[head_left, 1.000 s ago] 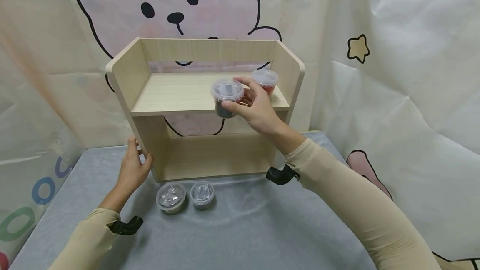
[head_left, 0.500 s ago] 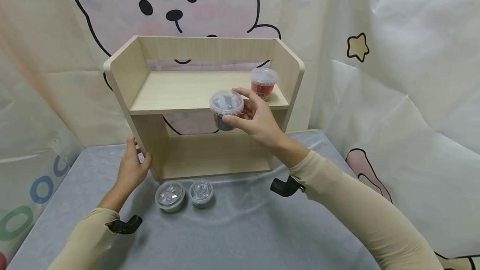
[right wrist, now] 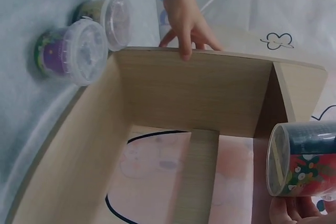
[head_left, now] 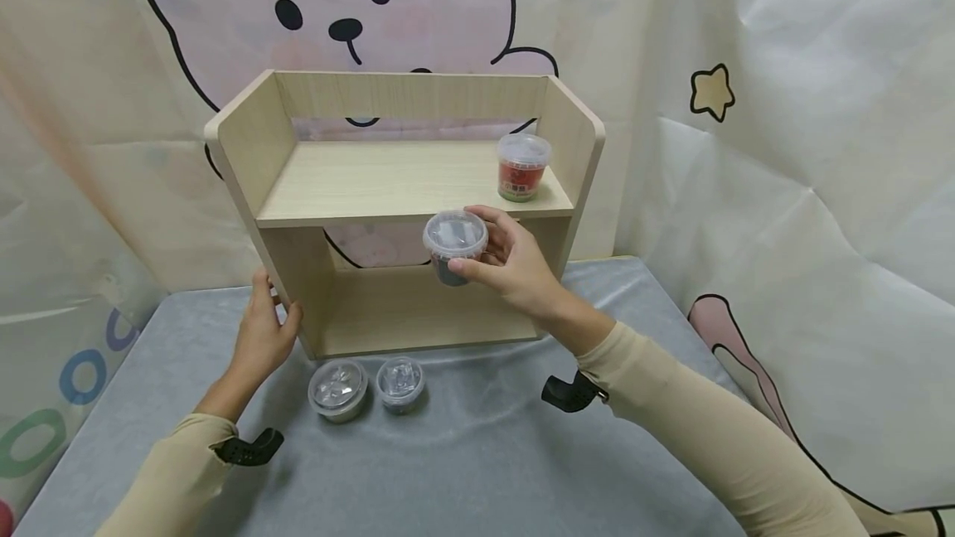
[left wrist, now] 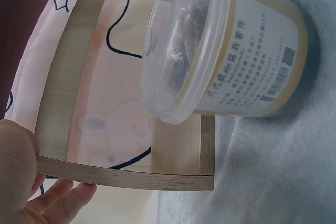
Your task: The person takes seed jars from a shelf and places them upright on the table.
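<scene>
Dark lidded cup hangs in the air in front of the lower bay of the wooden shelf, lid up, roughly upright, overlapping the upper board's front edge in the head view. Right hand holds it by the side, thumb low on the near face, forefinger up by the lid rim. We take that side grip as a way to keep the base free and the cup level. Right wrist view gives us its dark and red printed wrapper.

Left hand pinches the shelf's left side panel, thumb on the front, other fingers on the outer face; probably steadying it, we'd say.

Red lidded cup stands upright on the upper board, near the right panel, label facing out, so we can see the print.

On the grey-blue cloth, just before the shelf, sit a yellowish cup and a purple-labelled cup, side by side, lids on; likely kept there for easy reach. Behind it all we note a curtain with a bear print.
</scene>
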Demonstrator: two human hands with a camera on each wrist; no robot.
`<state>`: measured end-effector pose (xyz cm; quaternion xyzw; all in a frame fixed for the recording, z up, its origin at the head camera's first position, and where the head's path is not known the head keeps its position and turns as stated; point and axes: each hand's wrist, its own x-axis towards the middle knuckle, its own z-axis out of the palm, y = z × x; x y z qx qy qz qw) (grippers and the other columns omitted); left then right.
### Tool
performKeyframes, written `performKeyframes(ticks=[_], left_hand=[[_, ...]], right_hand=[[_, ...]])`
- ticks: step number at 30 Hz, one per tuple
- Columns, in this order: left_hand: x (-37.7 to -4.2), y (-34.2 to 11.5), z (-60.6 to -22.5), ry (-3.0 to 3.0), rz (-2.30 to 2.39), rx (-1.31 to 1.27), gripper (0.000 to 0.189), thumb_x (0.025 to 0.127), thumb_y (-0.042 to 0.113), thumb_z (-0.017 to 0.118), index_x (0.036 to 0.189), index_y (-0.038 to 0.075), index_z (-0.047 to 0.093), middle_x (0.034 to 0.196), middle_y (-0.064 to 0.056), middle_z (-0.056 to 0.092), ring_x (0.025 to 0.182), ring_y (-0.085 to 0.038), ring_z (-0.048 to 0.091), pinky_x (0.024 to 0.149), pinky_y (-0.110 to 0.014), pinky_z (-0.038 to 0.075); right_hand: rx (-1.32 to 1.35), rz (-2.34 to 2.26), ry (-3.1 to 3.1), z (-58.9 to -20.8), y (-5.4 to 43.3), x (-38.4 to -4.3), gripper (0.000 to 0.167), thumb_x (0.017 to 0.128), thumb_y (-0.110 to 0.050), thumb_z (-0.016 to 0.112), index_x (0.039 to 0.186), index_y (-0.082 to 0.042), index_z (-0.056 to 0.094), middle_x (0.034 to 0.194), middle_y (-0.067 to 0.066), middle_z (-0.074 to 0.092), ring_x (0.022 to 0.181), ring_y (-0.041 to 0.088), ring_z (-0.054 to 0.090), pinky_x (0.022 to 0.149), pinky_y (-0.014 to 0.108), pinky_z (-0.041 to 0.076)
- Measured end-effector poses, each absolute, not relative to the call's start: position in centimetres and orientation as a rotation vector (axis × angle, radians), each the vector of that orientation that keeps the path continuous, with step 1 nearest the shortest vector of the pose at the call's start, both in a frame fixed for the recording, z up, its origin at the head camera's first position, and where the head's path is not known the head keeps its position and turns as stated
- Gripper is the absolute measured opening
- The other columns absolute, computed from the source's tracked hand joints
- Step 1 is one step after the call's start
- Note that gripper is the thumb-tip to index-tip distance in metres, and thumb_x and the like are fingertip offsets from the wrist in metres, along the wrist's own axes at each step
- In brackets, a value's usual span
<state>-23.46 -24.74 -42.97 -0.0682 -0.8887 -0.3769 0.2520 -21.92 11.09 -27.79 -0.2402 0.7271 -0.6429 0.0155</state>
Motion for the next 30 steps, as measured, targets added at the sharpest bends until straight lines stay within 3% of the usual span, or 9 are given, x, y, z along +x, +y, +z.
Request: performKeyframes(ticks=[16, 30], left_hand=[[-23.6, -25.0, -43.1, -2.427, -1.005, -0.194, 0.063, 0.096, 0.001, 0.055, 0.150, 0.007, 0.023, 0.135, -0.036, 0.047, 0.113, -0.059, 0.060, 0.078, -0.067, 0.053], [-23.6, -25.0, -43.0, -2.421, -1.024, -0.190, 0.061, 0.096, 0.001, 0.056, 0.148, 0.006, 0.025, 0.133, -0.036, 0.048, 0.113, -0.059, 0.060, 0.081, -0.069, 0.053]], right_hand=[[-0.710, -1.943, 2.187, -31.8, 11.5, -21.4, 0.072, 0.088, 0.005, 0.071, 0.151, -0.002, 0.036, 0.141, 0.025, 0.055, 0.126, 0.025, 0.059, 0.105, 0.024, 0.050], [-0.677, -1.887, 2.181, -36.1, 10.9, -20.7, 0.072, 0.086, 0.004, 0.074, 0.148, -0.001, 0.039, 0.141, 0.025, 0.055, 0.127, 0.026, 0.059, 0.114, 0.040, 0.046]])
